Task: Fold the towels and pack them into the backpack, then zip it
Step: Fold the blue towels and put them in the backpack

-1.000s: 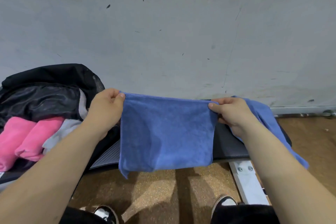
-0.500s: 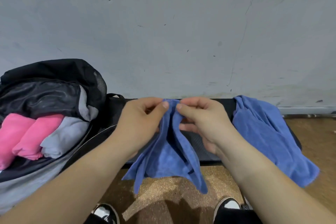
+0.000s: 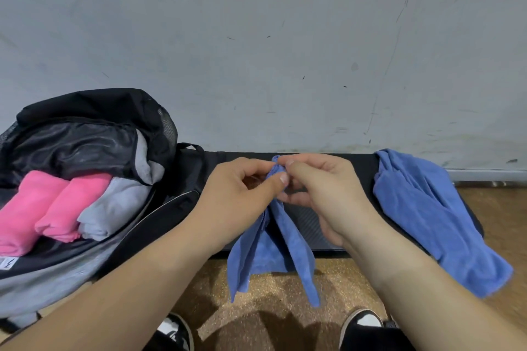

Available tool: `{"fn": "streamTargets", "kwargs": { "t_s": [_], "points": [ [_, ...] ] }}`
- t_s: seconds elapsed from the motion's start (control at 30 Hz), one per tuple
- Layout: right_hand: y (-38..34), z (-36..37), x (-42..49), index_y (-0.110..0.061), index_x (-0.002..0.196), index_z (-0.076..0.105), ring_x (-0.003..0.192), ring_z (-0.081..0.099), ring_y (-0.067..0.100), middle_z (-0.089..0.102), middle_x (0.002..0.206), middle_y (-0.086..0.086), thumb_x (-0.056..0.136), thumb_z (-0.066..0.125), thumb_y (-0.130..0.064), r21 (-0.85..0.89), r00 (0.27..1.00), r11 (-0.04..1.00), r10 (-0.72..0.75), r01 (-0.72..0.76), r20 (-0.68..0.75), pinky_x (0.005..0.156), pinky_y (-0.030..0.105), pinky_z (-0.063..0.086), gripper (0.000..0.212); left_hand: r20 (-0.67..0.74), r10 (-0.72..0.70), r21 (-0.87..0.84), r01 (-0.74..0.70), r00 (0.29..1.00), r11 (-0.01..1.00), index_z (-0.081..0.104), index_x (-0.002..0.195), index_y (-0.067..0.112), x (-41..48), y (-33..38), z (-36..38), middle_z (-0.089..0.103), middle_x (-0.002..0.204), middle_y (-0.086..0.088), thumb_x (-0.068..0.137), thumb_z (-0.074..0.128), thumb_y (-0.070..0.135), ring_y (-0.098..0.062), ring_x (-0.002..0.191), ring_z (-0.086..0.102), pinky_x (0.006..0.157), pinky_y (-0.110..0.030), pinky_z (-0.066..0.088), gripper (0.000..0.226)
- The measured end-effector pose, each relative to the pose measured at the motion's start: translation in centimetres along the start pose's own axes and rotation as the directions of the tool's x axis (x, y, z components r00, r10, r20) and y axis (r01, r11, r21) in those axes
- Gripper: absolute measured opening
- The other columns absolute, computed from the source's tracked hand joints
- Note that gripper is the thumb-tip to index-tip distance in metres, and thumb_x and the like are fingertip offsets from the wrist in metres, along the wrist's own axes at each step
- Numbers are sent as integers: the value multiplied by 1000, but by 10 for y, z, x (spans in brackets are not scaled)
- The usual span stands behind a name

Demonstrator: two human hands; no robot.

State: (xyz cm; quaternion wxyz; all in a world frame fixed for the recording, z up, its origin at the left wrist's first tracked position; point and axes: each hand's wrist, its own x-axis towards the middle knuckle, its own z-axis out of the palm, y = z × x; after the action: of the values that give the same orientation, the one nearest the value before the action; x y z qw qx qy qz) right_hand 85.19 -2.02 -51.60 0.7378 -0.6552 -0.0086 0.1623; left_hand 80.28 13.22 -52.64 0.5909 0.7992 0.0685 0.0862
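Note:
A blue towel (image 3: pixel 273 248) hangs folded in half in front of me, over the front edge of a black bench. My left hand (image 3: pixel 242 194) and my right hand (image 3: pixel 322 194) are pressed together at its top, each pinching the upper corners between thumb and fingers. The open black and grey backpack (image 3: pixel 85 134) lies at the left, holding two folded pink towels (image 3: pixel 42 208) and a folded grey towel (image 3: pixel 114 208). A second blue towel (image 3: pixel 427 214) lies loose and unfolded on the right end of the bench.
The black bench (image 3: pixel 336 162) runs along a scuffed grey wall (image 3: pixel 256 51). Below it is brown speckled floor (image 3: pixel 273 293), with my two shoes at the bottom edge.
One second ago my hands held the blue towel spread wide by its top corners. They have come together, and the towel now hangs doubled between them.

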Motion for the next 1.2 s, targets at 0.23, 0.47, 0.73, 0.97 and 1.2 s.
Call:
{"fn": "streamTargets", "kwargs": {
  "t_s": [0.23,0.47,0.73,0.97,1.2],
  "points": [
    [-5,-16,9,-21,118,74,86,69,7,72,109,3,94,67,-10,-354,989,925,-149,142,8,75,26,61,28,5,-60,-137,60,998,989,82,97,20,3,-1,-11,82,95,-2,99,71,16,-11,91,75,89,-33,61,12],
    [-1,-51,23,-5,136,64,128,63,28,65,139,19,95,66,-21,-95,861,995,80,-37,502,107,37,49,44,210,-51,-514,155,976,844,74,98,13,-1,12,-33,74,97,-11,93,69,25,-19,91,68,81,-30,55,14],
    [-24,-39,-5,-26,87,61,68,53,8,58,72,-13,102,63,-35,-451,888,774,-313,444,337,64,32,45,17,-111,215,151,-197,970,969,65,97,27,-11,15,-58,74,72,-7,104,61,27,-24,58,61,55,-37,49,8],
    [-17,-29,-2,-8,96,65,80,67,28,72,91,17,96,73,-34,-267,970,941,-162,207,183,73,47,52,28,5,-11,-48,11,1000,999,63,104,16,-8,13,-57,72,78,-22,106,57,26,-29,61,64,56,-46,57,12],
    [3,-39,23,-12,95,68,87,73,37,76,91,14,95,72,-39,-521,982,832,-155,190,110,74,56,59,27,99,-152,79,145,983,986,63,104,14,15,-6,-50,74,71,-4,107,57,24,-16,55,66,47,-32,57,11]
  ]
}}
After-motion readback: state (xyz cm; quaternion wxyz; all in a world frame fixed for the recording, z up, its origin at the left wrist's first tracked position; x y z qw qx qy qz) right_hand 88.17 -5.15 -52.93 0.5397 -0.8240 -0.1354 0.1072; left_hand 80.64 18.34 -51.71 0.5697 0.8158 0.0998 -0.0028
